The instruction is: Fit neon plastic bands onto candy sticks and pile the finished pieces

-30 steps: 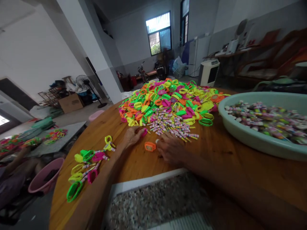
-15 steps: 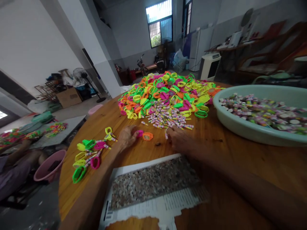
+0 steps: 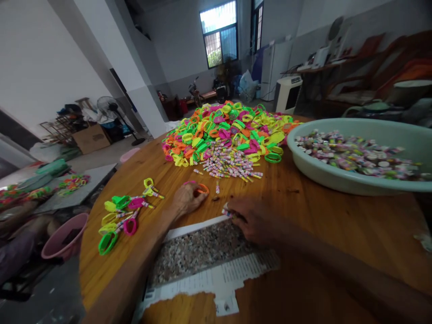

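Note:
My left hand (image 3: 186, 199) is closed on an orange toy watch (image 3: 202, 189) lying on the table. A pink toy watch (image 3: 190, 182) shows just behind my knuckles. Between thumb and fingers, my right hand (image 3: 251, 218) pinches a small printed candy tube (image 3: 227, 210) above the back edge of a speckled stone slab (image 3: 199, 252). The slab rests on torn printed paper (image 3: 225, 303). One loose candy tube (image 3: 218, 187) lies between the two hands. Left of my left arm, several toy watches (image 3: 130, 226) have candy tubes attached to them.
A heap of bright toy watches (image 3: 219, 123) fills the back of the round wooden table (image 3: 280, 216), with a pile of candy tubes (image 3: 232, 162) before it. To the right stands a pale green basin (image 3: 354, 184) of wrapped pieces. Another person's arm (image 3: 43, 220) shows at far left.
My left hand has moved right onto the orange watch. My right hand has come back from the candy pile towards the slab, carrying a candy tube. The view has shifted slightly.

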A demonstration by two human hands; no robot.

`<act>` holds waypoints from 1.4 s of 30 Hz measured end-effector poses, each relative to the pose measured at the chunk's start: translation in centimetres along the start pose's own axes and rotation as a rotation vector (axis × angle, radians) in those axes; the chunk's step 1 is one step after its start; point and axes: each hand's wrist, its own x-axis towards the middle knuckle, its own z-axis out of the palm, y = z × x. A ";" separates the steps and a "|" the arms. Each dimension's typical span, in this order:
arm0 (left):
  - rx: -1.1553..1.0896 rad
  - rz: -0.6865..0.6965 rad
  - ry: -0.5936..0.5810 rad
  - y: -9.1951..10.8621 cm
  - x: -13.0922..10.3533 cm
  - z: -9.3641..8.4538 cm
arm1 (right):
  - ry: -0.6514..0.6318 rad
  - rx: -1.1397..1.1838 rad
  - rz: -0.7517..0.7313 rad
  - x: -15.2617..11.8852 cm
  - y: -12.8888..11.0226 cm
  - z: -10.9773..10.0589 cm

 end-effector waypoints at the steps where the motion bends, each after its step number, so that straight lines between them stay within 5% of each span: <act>1: -0.020 0.032 -0.020 -0.1 -0.3 -0.3 | -0.037 -0.023 -0.034 -0.5 -0.5 0.0; 7: -0.081 0.128 -0.081 0.3 -1.8 -1.3 | -0.093 -0.193 -0.117 -2.3 -1.5 0.9; 18: -0.094 0.200 -0.014 0.1 -2.2 0.0 | -0.107 -0.287 -0.113 -2.7 -1.7 1.5; 22: -0.142 0.217 -0.048 0.8 -4.3 -1.4 | -0.118 -0.215 -0.083 -2.4 -1.5 1.4; 29: -0.248 0.301 -0.171 3.1 -8.3 -4.7 | 0.066 0.129 -0.015 -1.3 -1.3 1.8; 42: -0.094 0.325 -0.145 3.5 -10.2 -2.5 | 0.086 0.095 -0.082 -1.3 -2.2 2.8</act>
